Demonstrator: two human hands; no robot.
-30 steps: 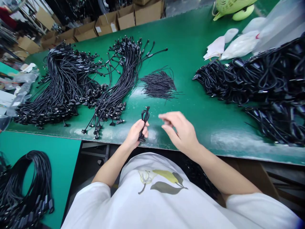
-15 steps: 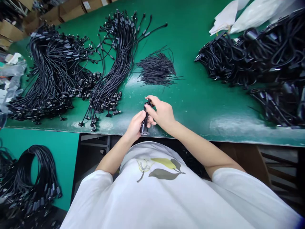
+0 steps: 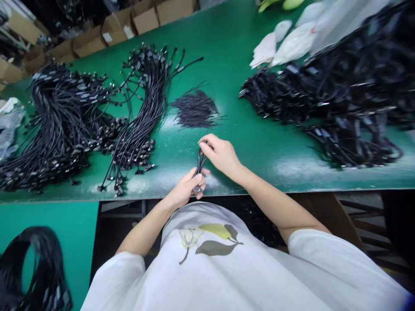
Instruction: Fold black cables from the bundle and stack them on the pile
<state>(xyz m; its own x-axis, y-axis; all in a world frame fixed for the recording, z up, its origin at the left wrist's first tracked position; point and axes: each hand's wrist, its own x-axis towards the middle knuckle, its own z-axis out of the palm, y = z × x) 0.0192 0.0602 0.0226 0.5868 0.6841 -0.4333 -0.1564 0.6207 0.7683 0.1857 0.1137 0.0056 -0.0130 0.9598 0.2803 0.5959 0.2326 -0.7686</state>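
Observation:
Between my hands is a black cable (image 3: 200,161) folded into a narrow bundle, with a metal-ended connector at its lower end. My left hand (image 3: 187,186) wraps round the lower part, close to the bench's front edge. The thumb and fingers of my right hand (image 3: 220,153) pinch the upper end of the loops. Beyond my hands lies a pile of thin black ties (image 3: 196,109). A long bunch of black cables (image 3: 147,95) stretches out to the left of that pile.
A larger heap of cables (image 3: 69,116) covers the far left of the green bench (image 3: 227,52). Bundled cables (image 3: 292,95) are piled on the right, beside white bags (image 3: 295,43). Cardboard boxes (image 3: 118,28) line the back edge. Coiled cables (image 3: 48,255) rest on a lower green surface.
My right hand has drawn away from my left, leaving more of the cable loops exposed between them. The view has shifted, so the bench's contents appear lower and further left.

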